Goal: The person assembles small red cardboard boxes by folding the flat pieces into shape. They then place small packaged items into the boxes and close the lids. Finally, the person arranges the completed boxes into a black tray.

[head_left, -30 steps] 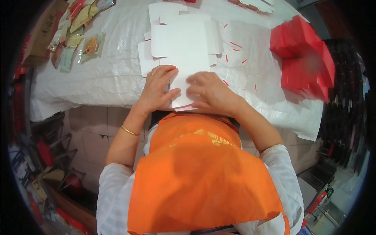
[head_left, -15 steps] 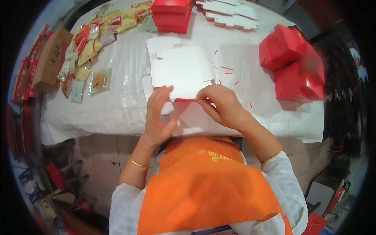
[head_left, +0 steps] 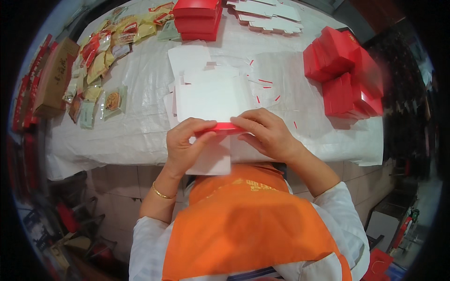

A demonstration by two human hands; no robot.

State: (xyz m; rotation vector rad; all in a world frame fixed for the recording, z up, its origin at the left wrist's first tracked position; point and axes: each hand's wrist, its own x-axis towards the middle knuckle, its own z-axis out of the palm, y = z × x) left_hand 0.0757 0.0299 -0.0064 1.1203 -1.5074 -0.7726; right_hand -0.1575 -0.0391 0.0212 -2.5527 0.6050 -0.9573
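Observation:
Between my hands lies a partly folded cardboard box blank (head_left: 213, 97), white on the inside, with a red folded edge towards me. My left hand (head_left: 187, 140) pinches the left end of that red edge between thumb and fingers. My right hand (head_left: 263, 132) grips its right end, fingers bent over the top. A white flap of card hangs down near my apron, below the red edge. More white card lies under the blank at its left and far side.
Packaged snacks (head_left: 112, 47) spread over the far left, by a brown carton (head_left: 57, 79). Red boxes stand stacked (head_left: 198, 21) at the back and piled (head_left: 344, 75) at the right. Flat white blanks (head_left: 269, 16) lie at the back. Thin red strips (head_left: 265, 81) are scattered on the white table cover (head_left: 140, 136).
My left hand has closed on the blank's near edge, where it was apart before. The red edge now shows broader, and the white flap reaches lower towards the apron.

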